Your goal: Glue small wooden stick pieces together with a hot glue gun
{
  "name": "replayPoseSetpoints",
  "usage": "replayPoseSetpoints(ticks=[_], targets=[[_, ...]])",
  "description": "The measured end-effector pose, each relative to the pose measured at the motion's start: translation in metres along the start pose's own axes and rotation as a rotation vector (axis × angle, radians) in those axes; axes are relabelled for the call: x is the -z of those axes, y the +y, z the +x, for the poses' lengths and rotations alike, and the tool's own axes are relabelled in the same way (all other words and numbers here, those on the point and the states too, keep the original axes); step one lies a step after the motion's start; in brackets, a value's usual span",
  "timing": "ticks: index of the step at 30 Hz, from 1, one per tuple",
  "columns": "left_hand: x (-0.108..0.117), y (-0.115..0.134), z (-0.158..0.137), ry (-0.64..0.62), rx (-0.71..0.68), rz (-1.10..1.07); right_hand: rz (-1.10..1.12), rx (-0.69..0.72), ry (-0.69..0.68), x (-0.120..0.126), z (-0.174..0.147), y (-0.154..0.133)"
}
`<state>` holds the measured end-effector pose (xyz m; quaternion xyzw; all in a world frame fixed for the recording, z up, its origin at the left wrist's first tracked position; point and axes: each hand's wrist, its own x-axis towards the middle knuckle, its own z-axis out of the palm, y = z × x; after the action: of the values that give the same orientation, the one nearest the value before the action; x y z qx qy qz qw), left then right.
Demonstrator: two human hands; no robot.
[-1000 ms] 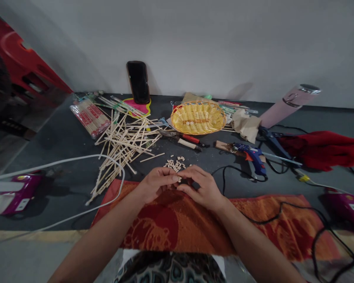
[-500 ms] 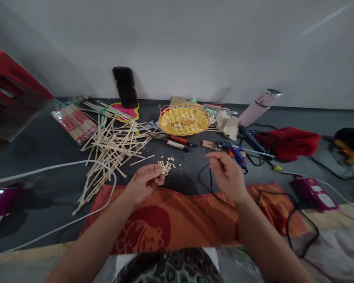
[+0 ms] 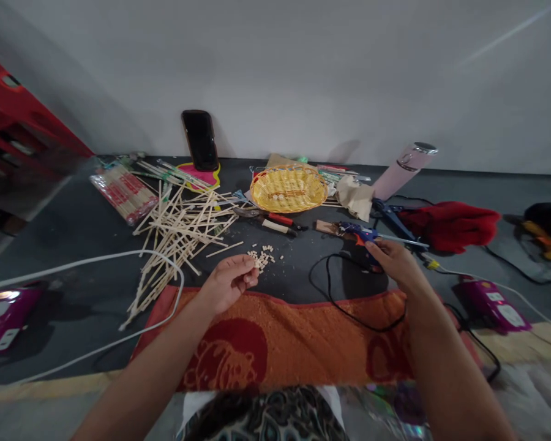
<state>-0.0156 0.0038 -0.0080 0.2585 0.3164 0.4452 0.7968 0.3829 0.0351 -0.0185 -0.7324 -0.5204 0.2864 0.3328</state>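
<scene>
My right hand (image 3: 390, 260) is closed round the handle of a blue hot glue gun (image 3: 360, 231), whose nozzle end rests by a small wooden block (image 3: 327, 227). A clear glue stick (image 3: 404, 240) sticks out of its back. My left hand (image 3: 234, 275) is pinched at the near left edge of a heap of short cut stick pieces (image 3: 266, 256); whatever lies between its fingertips is too small to make out. Behind the heap lie pliers with red and pale handles (image 3: 280, 228). A yellow woven basket (image 3: 288, 184) stands farther back with a few small bits inside.
Loose wooden sticks (image 3: 179, 226) lie piled on the left, beside a wrapped stick pack (image 3: 126, 193). A phone (image 3: 200, 141) leans on the wall. An orange towel (image 3: 303, 343) lines the front edge. A pink flask (image 3: 404, 170), red cloth (image 3: 450, 223) and black cord (image 3: 328, 282) are rightward.
My right hand has moved right and down from above the table and taken hold of the glue gun's handle. My left hand stays pinched by the heap.
</scene>
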Motion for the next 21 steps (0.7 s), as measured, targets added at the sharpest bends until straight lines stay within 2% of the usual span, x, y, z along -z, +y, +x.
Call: replayPoseSetpoints(ticks=[2, 4, 8, 10, 15, 19, 21], targets=[[0.0, 0.001, 0.0, 0.013, 0.002, 0.005, 0.14, -0.069, -0.04, -0.002, 0.002, -0.003], [0.0, 0.003, 0.0, 0.021, 0.003, 0.006, 0.282, -0.099, -0.019, -0.003, -0.001, -0.011], [0.0, 0.003, -0.001, 0.011, 0.003, -0.003, 0.638, 0.023, 0.076, -0.015, -0.021, -0.044], [0.0, 0.004, -0.001, 0.011, 0.008, -0.003, 0.757, 0.084, 0.063, -0.027, -0.032, -0.063], [0.001, 0.005, 0.001, 0.033, 0.004, -0.037, 0.894, -0.056, -0.305, -0.066, -0.053, -0.092], [0.002, 0.006, 0.002, 0.041, -0.006, -0.077, 0.909, -0.018, -0.558, -0.087, -0.071, -0.097], [0.002, 0.006, 0.003, 0.042, -0.005, -0.083, 0.875, 0.011, -0.636, -0.092, -0.079, -0.097]])
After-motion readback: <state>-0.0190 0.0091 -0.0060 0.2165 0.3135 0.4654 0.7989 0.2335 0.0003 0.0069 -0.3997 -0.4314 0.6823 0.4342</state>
